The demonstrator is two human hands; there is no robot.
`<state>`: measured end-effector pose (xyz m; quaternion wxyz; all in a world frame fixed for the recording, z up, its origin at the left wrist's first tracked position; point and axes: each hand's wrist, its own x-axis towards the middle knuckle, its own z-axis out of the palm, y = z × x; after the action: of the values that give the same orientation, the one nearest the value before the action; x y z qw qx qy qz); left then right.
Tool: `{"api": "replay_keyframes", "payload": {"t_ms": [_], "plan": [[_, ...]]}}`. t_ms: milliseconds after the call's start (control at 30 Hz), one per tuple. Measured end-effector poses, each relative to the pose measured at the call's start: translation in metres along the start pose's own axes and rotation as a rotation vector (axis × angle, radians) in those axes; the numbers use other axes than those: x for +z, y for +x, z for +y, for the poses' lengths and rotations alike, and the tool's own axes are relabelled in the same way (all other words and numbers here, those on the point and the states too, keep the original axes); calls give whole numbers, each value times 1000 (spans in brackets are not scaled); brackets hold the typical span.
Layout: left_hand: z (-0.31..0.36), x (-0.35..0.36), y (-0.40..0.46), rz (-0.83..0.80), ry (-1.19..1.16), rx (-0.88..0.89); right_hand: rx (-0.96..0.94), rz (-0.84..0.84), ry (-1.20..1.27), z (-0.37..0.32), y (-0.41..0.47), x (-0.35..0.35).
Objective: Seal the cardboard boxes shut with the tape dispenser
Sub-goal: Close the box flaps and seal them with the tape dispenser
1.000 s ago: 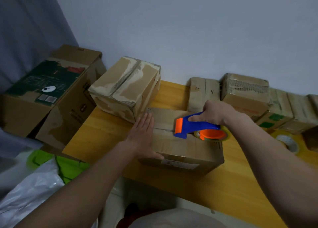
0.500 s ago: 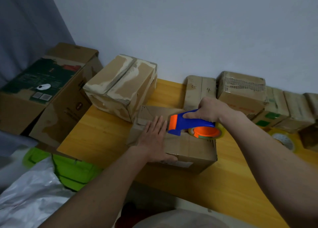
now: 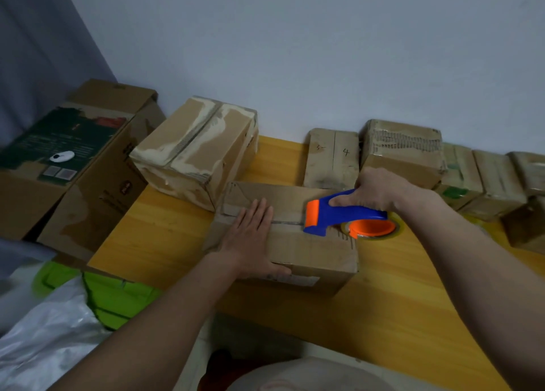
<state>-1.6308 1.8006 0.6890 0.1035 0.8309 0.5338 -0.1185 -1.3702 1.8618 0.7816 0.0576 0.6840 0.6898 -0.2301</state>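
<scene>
The head view looks down on one wooden counter [image 3: 165,234] carrying cardboard boxes. One box [image 3: 298,243] lies flat in front of the person, and both hands are on it. Behind it, against the wall, one large worn box [image 3: 194,148] sits to the left, and a row of smaller boxes runs to the right: one marked with a handwritten 4 [image 3: 331,157], one with torn corrugated edges [image 3: 402,151], then at least three more toward the right edge, where the picture is too blurred to count them surely. One bigger box with a green printed panel [image 3: 67,160] stands off the counter's left end.

There is one tape dispenser [image 3: 345,213], blue with orange parts, and its roll of tape [image 3: 371,230] hangs past the box's right end. The right hand [image 3: 374,190] has its grip clenched around the blue handle, forearm stretched in from the lower right, the dispenser's orange nose down on the box's centre seam. Just left of that grip, the left hand [image 3: 250,234] lies flat, fingers straight and together pointing away from the person, thumb hooked over the near edge, pressing the flaps down; its grip is released, palm on the cardboard. A second roll of tape [image 3: 479,227] lies further right of the grip, partly hidden by the right forearm.
</scene>
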Motion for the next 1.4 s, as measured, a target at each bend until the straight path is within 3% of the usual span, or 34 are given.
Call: {"api": "replay_keyframes", "payload": {"t_ms": [100,267,633,933,1233,1400], "plan": [[8,-6,1,-7,4,-29,1,-6,-9,0,1,-2],[50,-9,13,25,-13,103,9,-10,4,2,2,-2],[51,0,21,39,-89,76,21,-20,85,11,-3,-3],[50,-1,22,11,-67,70,165,-42,61,69,-22,-20],[129,-8,30,26,-64,-3,179,-28,140,74,-27,-9],[121,-1,31,58,-20,11,177,-62,240,75,-36,-6]]}}
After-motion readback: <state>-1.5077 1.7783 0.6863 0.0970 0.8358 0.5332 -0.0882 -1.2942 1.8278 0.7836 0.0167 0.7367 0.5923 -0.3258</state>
